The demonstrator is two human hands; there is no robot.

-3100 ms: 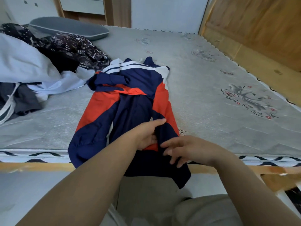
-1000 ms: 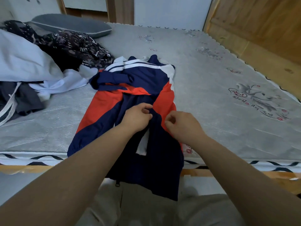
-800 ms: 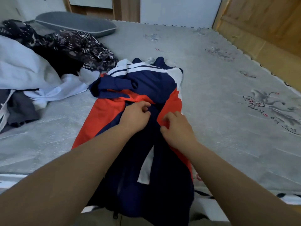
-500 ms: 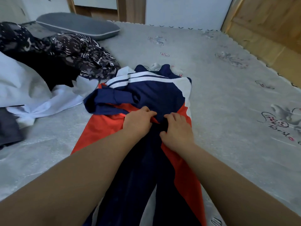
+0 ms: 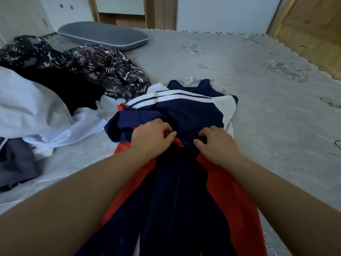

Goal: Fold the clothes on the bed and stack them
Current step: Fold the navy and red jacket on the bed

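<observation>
1. My left hand (image 5: 151,139) and right hand (image 5: 215,145) both pinch the navy, red and white sports jacket (image 5: 177,115) at its middle.
2. The jacket lies flat on the grey bed (image 5: 267,111). Its long way runs from my body out past my grip.
3. The collar end is just beyond my fingers, so I think it folds next. Both hands are equally close.

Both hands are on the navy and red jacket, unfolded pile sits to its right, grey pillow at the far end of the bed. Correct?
Not quite: the pile is on the wrong side. In the head view the unfolded pile sits to the left of the navy and red jacket, not its right. The rest holds: the left hand and right hand both grip the jacket, and the grey pillow lies at the far end of the bed.
</observation>
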